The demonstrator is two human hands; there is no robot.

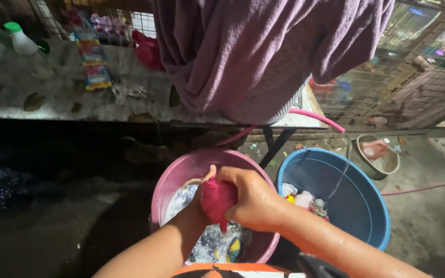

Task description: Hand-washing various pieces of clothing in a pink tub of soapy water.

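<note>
Lower centre: right hand (pixel 253 203) and left hand (pixel 198 203) both grip a red cloth (pixel 217 200) above a pink basin (pixel 173 177) of suds. Blue tub (pixel 366 206) just right receives water from a pink hose (pixel 318 118). Purple cloth (pixel 263 51) hangs at top.

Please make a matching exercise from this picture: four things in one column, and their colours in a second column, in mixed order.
Things:
1. basin under the hands
2. tub receiving water
3. cloth being wrung
4. bottle cap on the ledge

Colours:
A. green
B. dark red
C. pink
D. blue

Pairs: 1-C, 2-D, 3-B, 4-A
</note>
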